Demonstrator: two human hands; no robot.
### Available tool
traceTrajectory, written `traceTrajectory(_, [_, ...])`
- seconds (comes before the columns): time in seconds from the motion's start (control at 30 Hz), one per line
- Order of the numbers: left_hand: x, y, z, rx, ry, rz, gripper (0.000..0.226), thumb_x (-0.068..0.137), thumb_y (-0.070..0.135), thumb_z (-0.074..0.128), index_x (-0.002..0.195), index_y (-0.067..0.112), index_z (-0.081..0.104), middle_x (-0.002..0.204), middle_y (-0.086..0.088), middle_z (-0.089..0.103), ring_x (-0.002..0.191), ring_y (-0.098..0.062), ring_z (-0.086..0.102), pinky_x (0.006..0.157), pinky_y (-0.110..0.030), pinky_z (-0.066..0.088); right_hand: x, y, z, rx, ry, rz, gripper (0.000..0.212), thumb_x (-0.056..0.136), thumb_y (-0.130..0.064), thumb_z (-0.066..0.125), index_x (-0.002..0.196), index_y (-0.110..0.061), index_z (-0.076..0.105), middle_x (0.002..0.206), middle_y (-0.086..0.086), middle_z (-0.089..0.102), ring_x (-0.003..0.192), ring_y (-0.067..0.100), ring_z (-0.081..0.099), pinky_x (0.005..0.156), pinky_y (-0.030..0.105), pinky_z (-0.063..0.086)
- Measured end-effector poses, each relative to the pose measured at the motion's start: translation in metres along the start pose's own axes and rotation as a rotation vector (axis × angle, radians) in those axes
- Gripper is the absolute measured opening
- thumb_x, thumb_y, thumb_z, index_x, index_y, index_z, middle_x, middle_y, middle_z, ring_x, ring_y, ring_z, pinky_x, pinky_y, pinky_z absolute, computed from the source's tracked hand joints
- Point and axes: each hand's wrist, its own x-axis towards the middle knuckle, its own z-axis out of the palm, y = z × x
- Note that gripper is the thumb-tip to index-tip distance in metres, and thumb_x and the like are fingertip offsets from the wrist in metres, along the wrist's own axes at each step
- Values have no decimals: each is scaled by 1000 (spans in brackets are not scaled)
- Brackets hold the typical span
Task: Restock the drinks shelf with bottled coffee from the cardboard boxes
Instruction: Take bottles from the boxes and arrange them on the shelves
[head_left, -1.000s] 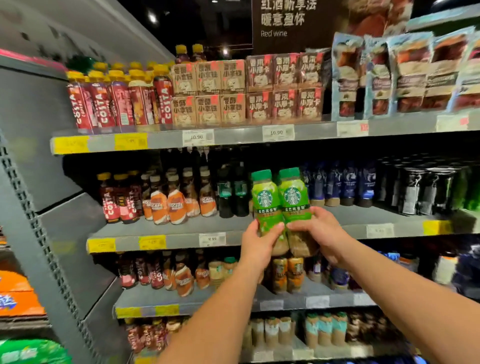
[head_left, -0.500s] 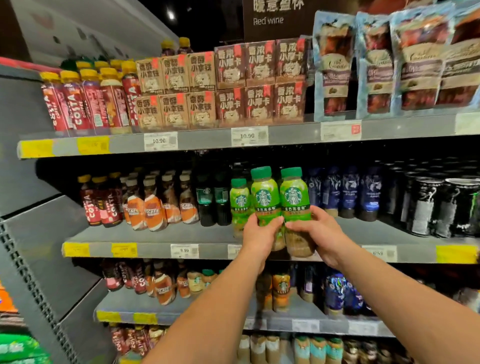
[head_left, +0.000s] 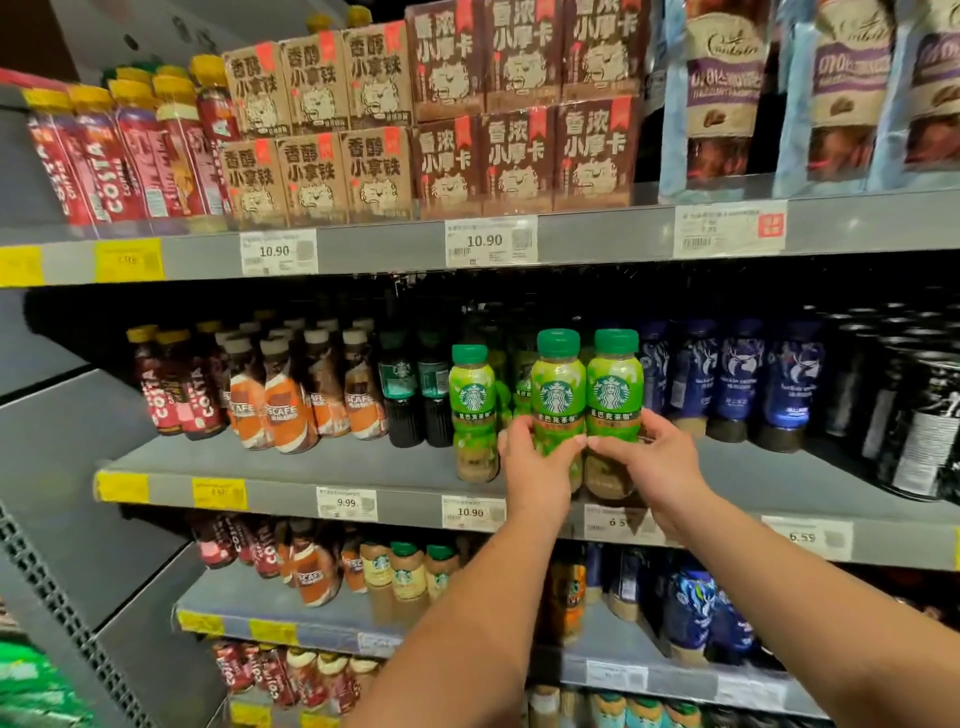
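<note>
Two green Starbucks bottles stand side by side at the front of the middle shelf (head_left: 291, 467). My left hand (head_left: 537, 457) grips the lower body of the left bottle (head_left: 557, 395). Around the base of the right bottle (head_left: 614, 389) closes my right hand (head_left: 652, 462). Both bottles are upright, their bottoms at about shelf level; contact with the shelf is hidden by my hands. A third green Starbucks bottle (head_left: 474, 410) stands on the shelf just left of them. No cardboard box is in view.
Orange Nescafe bottles (head_left: 283, 395) and dark Starbucks bottles (head_left: 415, 389) stand to the left, blue bottles (head_left: 737, 384) and black cans (head_left: 919, 415) to the right. The upper shelf (head_left: 389, 249) holds Costa bottles and brown cartons. Lower shelves carry more bottles.
Both hands carried the two green bottles forward and slightly down to the front of the middle shelf. The view has drawn closer to the shelving.
</note>
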Motion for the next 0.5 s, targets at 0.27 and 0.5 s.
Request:
traceTrajectory(0.27, [12,-7,4,122,117,-30,50,87,32,67,131,12,54,130,-3,54,127,-22,45,103,-39,40,15,18,11,2,-2,-1,35,72,-1,79,97,-22,67,93,0,73,84,15,68,74,27,54])
traceTrajectory(0.5, [11,-18,-6,276,148,-20,60,91,32,62,142,11,41,129,-5,45,119,-21,45,94,-24,34,15,21,20,-176,-54,-90,37,70,-11,82,92,-33,63,90,-8,71,83,7,66,77,25,51])
